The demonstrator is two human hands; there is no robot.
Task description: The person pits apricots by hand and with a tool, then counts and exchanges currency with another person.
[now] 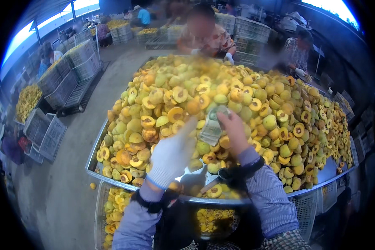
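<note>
A crumpled, greenish banknote (210, 128) is pinched in the bare fingers of my right hand (236, 130), above a heap of halved peaches (175, 97). My left hand (172, 154), in a white knitted glove, is raised over the same heap just left of the note. Its fingers are blurred, so their closure is unclear. The halves lie on a metal-rimmed table (112, 184); many show brown pit hollows or pits. At the near edge, between my wrists, a knife with a wooden handle (210, 186) lies among peach halves, partly hidden by my right cuff.
Below the near rim stand crates with cut peaches (114, 212) and a container of yellow pieces (214, 218). Across the table are a gloved person (207, 39) and another person (297, 56) at right. A cart of stacked crates (72, 72) and tipped crates (51, 137) stand left.
</note>
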